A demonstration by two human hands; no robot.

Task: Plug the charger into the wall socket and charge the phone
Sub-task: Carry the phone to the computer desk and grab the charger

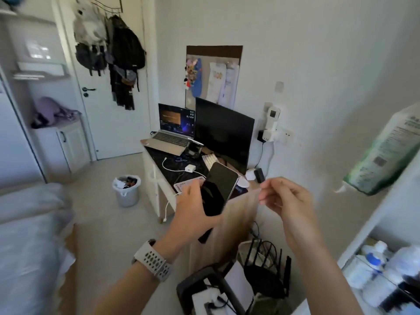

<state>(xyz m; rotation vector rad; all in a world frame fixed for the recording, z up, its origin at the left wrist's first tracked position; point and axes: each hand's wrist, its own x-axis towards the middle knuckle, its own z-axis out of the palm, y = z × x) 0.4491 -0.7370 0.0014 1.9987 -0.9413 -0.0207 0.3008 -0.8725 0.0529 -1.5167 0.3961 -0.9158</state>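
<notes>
My left hand (193, 208) grips a phone (219, 188) with a dark screen, held tilted above the near corner of the desk (159, 178). To its right, my right hand (286, 198) hovers with thumb and forefinger pinched together; I cannot make out anything between them. A white charger block (190, 168) lies on the desk, and its white cable (167, 208) hangs over the front edge. The wall socket (287, 135) sits on the wall right of the desk, with a black plug (261, 136) and a white device (271, 123) in it.
An open laptop (172, 133), a dark monitor (223, 133) and a keyboard (210, 160) fill the desk. A small black adapter (259, 175) rests near its right corner. A bin (126, 189) stands on the floor at left, a wire rack (263, 269) below my hands, and shelves (375, 258) at right.
</notes>
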